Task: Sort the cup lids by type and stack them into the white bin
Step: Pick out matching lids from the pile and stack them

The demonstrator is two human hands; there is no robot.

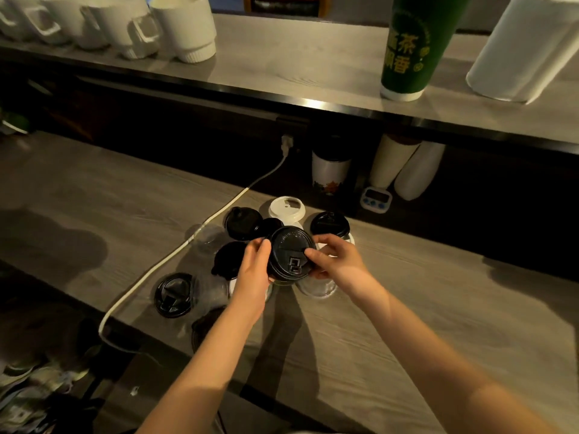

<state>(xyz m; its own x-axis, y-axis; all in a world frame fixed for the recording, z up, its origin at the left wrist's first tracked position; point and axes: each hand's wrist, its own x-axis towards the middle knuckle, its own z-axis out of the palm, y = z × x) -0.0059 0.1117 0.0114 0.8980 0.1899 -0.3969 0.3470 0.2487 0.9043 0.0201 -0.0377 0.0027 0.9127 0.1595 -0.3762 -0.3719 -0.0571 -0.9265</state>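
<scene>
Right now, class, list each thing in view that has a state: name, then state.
Black round plastic lid: held up between both hands.
Left hand: grips the lid's left edge.
Right hand: pinches its right edge.
White round plastic lid: lying flat, top up.
White power cord: plugged into the wall.
Tall green paper cup: upright.

I see left hand [253,267] and right hand [335,258] gripping black cup lid [291,253] from both sides above wooden counter [407,308]. Loose black lids [244,222] and white lid [286,208] lie around. White cable [188,245] crosses counter at left. Green cup [413,45] on upper shelf [297,57].
</scene>
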